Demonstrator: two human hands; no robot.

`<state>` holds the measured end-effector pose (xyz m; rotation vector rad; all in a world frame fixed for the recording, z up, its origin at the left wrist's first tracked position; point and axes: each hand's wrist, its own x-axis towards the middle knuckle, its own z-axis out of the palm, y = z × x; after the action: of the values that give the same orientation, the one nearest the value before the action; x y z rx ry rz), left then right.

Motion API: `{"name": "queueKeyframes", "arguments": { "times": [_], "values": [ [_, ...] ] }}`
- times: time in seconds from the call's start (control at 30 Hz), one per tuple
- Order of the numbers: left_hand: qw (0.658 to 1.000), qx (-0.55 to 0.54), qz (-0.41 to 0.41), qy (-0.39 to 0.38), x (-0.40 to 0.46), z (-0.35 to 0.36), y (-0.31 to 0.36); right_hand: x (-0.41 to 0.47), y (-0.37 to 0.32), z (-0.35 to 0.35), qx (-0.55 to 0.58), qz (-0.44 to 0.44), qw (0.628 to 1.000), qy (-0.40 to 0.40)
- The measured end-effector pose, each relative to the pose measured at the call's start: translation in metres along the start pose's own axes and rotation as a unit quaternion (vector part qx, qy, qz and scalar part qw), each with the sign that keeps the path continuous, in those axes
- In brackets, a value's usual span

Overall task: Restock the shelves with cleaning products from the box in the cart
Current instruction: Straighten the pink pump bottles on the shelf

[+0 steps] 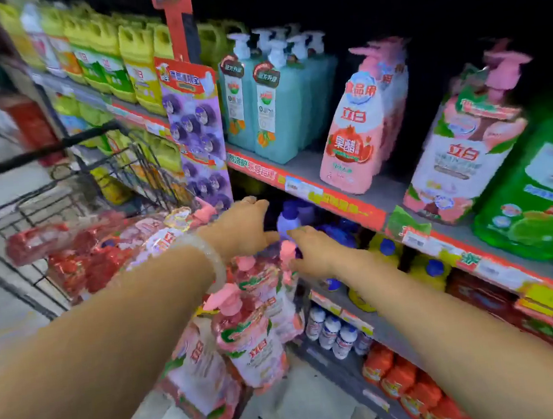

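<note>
My two arms reach out over the cart [62,213]. Below them pink pump bottles [248,336] stand packed in the cart. My left hand [242,227] has a pale bracelet [211,254] at the wrist, and its fingers curl down onto the top of one pink bottle. My right hand [317,249] is just beside it, fingers curled at that same top; I cannot tell if it grips. Past my hands a purple bottle [288,220] stands under the shelf [351,180], where more pink bottles [358,124] and blue-green pump bottles [267,107] wait
</note>
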<state>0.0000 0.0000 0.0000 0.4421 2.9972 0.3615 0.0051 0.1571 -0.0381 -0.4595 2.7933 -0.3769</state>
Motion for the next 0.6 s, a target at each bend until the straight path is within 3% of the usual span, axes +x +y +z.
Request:
{"name": "queueKeyframes", "arguments": {
  "times": [0.2,0.3,0.5,0.6],
  "values": [
    [0.979,-0.046,-0.195,0.029,-0.048,0.011,-0.008,0.008,0.005,0.038,-0.031,-0.137,0.986,-0.087],
    [0.952,-0.092,-0.285,0.066,-0.087,0.024,0.002,0.0,0.01,0.054,0.03,-0.192,0.974,-0.113],
    [0.873,-0.204,-0.393,0.203,-0.151,0.073,0.022,-0.013,0.017,0.087,0.102,-0.182,0.954,-0.217],
    [0.835,-0.293,-0.426,0.189,-0.159,0.114,0.031,-0.011,0.022,0.104,0.155,-0.173,0.948,-0.218]
  ]
}}
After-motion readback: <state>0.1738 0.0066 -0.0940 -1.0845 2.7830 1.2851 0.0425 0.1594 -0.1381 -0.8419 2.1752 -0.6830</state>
